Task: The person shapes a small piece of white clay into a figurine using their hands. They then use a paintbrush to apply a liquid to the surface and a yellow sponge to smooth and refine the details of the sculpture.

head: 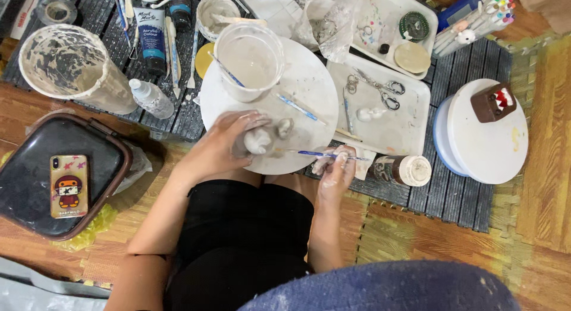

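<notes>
Gripped upright in the curled left hand (229, 145), a small white figure (258, 141) is held over the turntable (309, 85); a brush (324, 154), pinched by the right hand (336, 168), lies level, tip pointing left at it.

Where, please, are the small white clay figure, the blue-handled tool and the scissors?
small white clay figure (259, 142), head view, on its rounded white body.
blue-handled tool (321, 154), head view, on its blue shaft.
scissors (385, 92), head view, near the pivot.

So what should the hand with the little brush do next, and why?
Probably bring the thin blue-handled brush in the right hand leftward to the small white clay figure; the left hand holds that figure on the round white turntable, and the tip points at it.
</notes>
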